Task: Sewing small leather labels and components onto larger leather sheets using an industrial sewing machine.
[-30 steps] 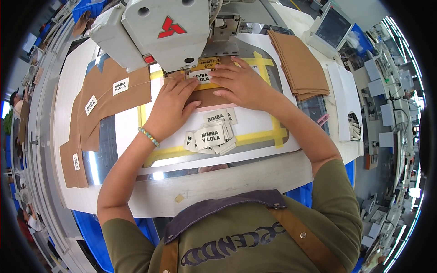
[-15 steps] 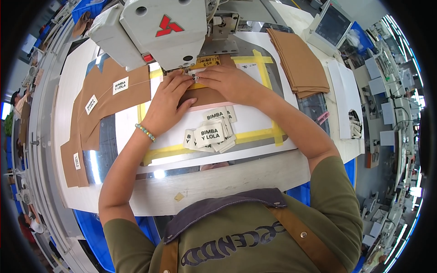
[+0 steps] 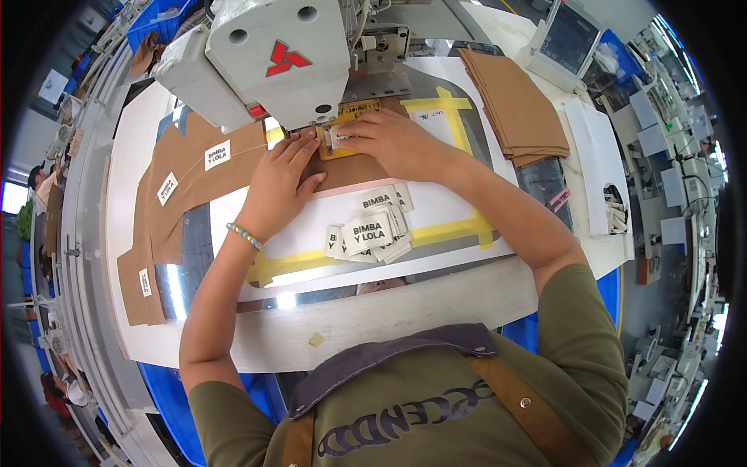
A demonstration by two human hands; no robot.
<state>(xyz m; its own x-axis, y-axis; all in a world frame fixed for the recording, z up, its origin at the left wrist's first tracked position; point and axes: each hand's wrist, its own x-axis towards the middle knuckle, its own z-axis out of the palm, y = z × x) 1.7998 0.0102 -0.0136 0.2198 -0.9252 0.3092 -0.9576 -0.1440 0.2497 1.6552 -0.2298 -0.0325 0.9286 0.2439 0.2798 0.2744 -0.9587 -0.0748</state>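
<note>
Under the white sewing machine head [image 3: 276, 58], a brown fabric panel [image 3: 338, 173] lies across the white work plate. A yellow frame [image 3: 336, 152] rests on the panel, with a white label [image 3: 339, 137] in its opening. My left hand [image 3: 280, 183] lies open on the panel left of the frame, its fingertips close to the machine's foot. My right hand [image 3: 397, 144] reaches from the right with fingers stretched over the label and frame. Its fingertips touch the label, and its fingers partly cover it. Nearer me sits a loose pile of printed white labels [image 3: 368, 231].
Brown panels with white labels [image 3: 218, 155] trail off to the left, linked by thread. A stack of brown panels [image 3: 513, 109] lies at the right, near pink thread snips [image 3: 559, 200] and a white box [image 3: 595, 163]. A control screen [image 3: 566, 40] stands behind.
The whole view has shifted slightly. My fingertips have moved apart, my right hand sliding a little right, and more of the yellow frame and the label now shows between them.
</note>
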